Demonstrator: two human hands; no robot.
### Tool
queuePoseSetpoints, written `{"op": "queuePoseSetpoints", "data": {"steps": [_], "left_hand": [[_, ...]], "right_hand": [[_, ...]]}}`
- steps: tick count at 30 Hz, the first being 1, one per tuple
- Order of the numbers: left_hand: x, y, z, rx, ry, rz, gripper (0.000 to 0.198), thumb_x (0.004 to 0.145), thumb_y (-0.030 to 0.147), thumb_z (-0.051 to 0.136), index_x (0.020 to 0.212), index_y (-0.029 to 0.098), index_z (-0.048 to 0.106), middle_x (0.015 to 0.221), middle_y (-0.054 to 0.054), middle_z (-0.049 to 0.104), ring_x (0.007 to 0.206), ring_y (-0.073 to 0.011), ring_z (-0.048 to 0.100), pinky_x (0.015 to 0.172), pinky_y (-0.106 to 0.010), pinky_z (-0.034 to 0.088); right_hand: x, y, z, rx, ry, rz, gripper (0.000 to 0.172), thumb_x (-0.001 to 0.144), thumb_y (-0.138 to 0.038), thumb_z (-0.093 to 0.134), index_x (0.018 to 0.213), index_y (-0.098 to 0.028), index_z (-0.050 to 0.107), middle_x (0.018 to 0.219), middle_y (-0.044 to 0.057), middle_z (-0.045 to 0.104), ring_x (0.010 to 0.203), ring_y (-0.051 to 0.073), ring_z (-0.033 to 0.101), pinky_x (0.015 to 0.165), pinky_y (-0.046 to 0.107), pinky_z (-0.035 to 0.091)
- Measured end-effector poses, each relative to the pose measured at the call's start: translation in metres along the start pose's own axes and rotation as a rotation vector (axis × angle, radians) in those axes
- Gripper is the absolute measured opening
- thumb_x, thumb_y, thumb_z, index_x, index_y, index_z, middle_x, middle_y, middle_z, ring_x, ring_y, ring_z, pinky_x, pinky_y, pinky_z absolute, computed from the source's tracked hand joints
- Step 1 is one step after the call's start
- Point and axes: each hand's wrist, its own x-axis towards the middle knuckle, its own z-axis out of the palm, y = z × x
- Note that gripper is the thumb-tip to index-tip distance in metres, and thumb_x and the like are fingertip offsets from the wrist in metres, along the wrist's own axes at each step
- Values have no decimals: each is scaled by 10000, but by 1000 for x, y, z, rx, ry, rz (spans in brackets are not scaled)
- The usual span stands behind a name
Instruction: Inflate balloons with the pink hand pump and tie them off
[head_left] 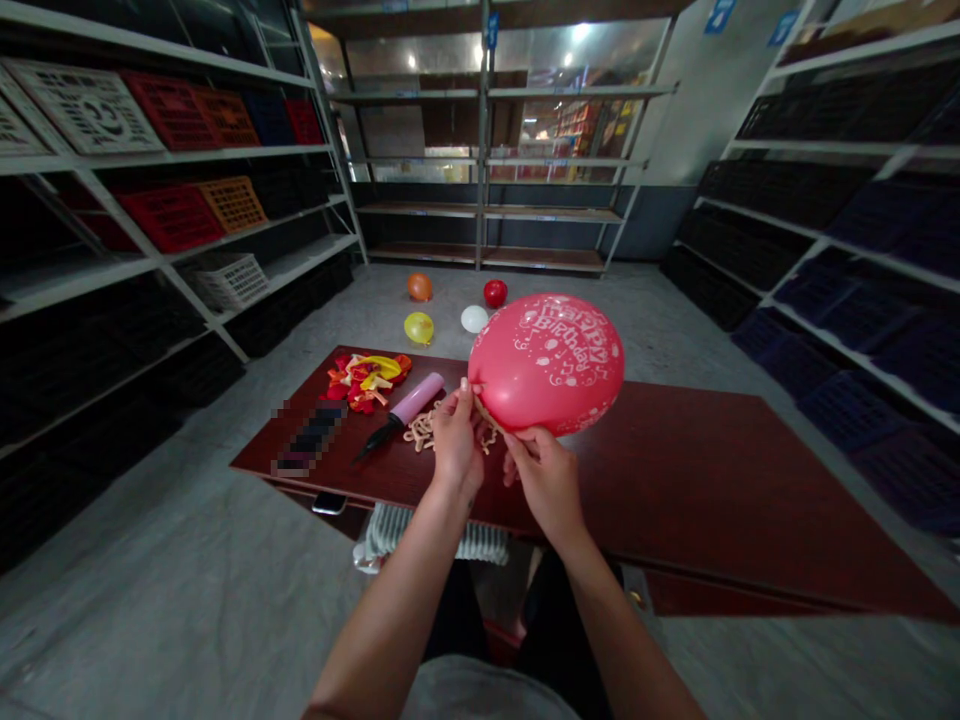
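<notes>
An inflated red balloon point(551, 360) with white "Happy Birthday" print is tilted in front of me, above the table. My left hand point(456, 440) pinches its neck at the left end, thumb and fingers closed. Just under the balloon, my right hand point(549, 478) is closed, thumb against forefinger, on a thin tan rubber band that runs between my two hands. The balloon's knot or mouth is hidden by my fingers. Behind my left hand lies a heap of tan rubber bands point(421, 430), beside a pink balloon pump point(417, 398) with a black nozzle.
Deflated balloons point(364, 378) lie at the left of the dark red table point(720, 480), near a blurred-out dark object point(311, 438). Orange point(420, 287), yellow point(418, 328), white point(474, 319) and red point(495, 293) balloons rest on the floor beyond. Shelves with crates point(169, 215) flank both sides.
</notes>
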Motion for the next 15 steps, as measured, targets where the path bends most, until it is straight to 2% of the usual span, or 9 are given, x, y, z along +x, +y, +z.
{"op": "queuePoseSetpoints", "data": {"steps": [3,6,8,12,15], "left_hand": [[2,-3,-1,36,14,12,293,837,477,706,818,194,631,622,15,512,503,-93,454,470,-209,342],[1,-11,-4,85,-37,74,322,831,518,698,807,209,614,664,2,547,553,-116,508,518,-240,404],[-2,-17,-5,194,-69,129,323,859,535,653,800,221,608,686,-5,561,590,-141,532,551,-267,436],[-13,-27,-5,462,-103,328,270,929,464,570,800,231,618,747,-28,612,665,-183,564,621,-316,476],[-18,-32,0,576,-151,511,226,957,373,551,788,240,621,752,-31,629,695,-205,581,689,-358,486]], "right_hand": [[1,3,0,14,-3,13,282,909,-514,584,801,-254,600,565,-25,630,440,166,595,458,278,465],[3,9,-3,62,7,41,277,896,-515,603,805,-254,602,569,-23,628,453,179,602,466,291,480],[5,14,-6,107,25,45,264,888,-514,613,828,-257,617,586,-13,640,481,197,619,485,311,509],[9,25,-17,99,110,-14,211,873,-480,631,902,-274,667,791,38,737,629,236,698,615,374,595],[12,35,-27,77,172,-74,184,874,-438,624,972,-296,690,940,54,759,795,256,737,741,406,619]]}}
